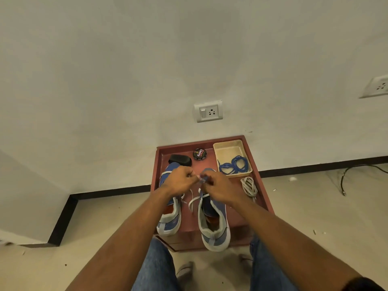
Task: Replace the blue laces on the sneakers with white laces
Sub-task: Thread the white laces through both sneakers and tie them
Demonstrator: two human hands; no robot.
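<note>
Over the reddish-brown wooden table (263, 198), the left hand (178, 179) and the right hand (218, 186) meet above the right blue canvas sneaker (214, 225), fingers curled and pinching the flat white lace (194, 201) between them; its loose ends trail down over the shoe's tongue, just below both grips. The left blue sneaker (169, 217) sits beside it, partly under the left wrist. Coiled blue laces (234, 166) lie in the shallow cream tray (228, 147) further back, a bundled white lace (249, 186) beside it.
</note>
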